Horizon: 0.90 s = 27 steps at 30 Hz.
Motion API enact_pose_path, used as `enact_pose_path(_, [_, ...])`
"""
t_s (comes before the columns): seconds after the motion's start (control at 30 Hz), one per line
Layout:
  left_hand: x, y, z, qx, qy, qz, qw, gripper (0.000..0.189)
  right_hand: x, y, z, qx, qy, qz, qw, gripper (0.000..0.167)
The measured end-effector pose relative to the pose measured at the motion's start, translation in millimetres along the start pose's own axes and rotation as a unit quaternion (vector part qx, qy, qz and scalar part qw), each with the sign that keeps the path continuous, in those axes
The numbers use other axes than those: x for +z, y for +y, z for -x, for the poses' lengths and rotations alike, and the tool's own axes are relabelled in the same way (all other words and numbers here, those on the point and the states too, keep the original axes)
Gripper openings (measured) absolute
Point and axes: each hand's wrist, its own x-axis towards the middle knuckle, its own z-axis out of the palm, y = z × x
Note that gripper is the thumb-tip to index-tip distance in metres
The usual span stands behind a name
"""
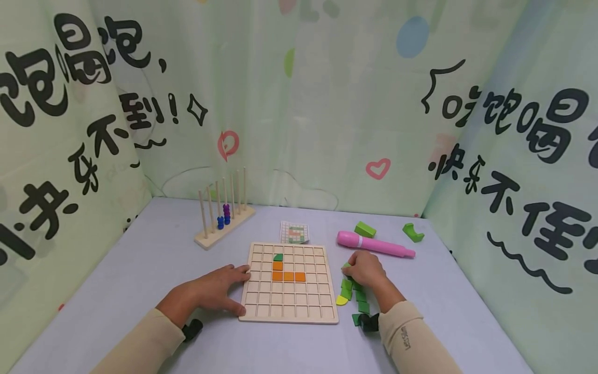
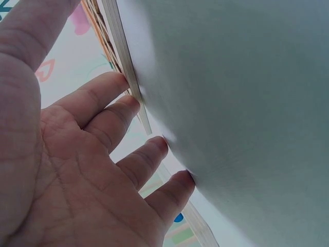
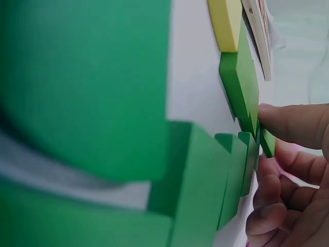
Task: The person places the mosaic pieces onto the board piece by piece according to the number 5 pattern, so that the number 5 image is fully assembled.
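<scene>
Board (image 1: 289, 298) between hands (image 1: 216, 287) (image 1: 367, 268), tiles (image 1: 347, 285) crowding right edge (image 1: 332, 291)

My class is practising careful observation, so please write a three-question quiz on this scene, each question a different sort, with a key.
1. True or false: the left hand touches the right edge of the wooden grid board.
2. How many orange tiles lie on the board?
3. What colour is the tile that the right hand pinches? (a) purple (b) green (c) orange

Key:
1. False; it touches the left edge.
2. Four.
3. b
</scene>
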Motion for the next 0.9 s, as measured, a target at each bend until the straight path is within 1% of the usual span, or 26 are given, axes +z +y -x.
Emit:
enact_pose_path(0.2, [0.0,0.0,-0.7,-0.001,-0.002,-0.001,1.0000,0.091,1,-2,-0.2,-0.027,0.008,-0.015,0.9995,0.018])
enact_pose_path(0.4, [-0.5,0.7,-0.3,-0.003,-0.002,-0.001,1.0000,0.091,-1,-7,0.1,-0.055,0.004,-0.057,0.9968,0.013])
enact_pose_path(0.53, [-2.2,1.1,0.4,-0.005,-0.003,0.003,1.0000,0.090,-2,-17,-0.9,-0.070,-0.001,-0.089,0.9936,0.012])
enact_pose_path(0.67, [-2.3,0.3,-0.3,-0.006,-0.006,0.007,0.9999,0.090,3,-28,-3.7,-0.087,-0.007,-0.110,0.9901,0.010])
enact_pose_path(0.9, [0.2,-2.6,-1.8,-0.005,-0.005,0.005,1.0000,0.090,18,-52,-7.0,-0.131,-0.020,-0.114,0.9846,0.008])
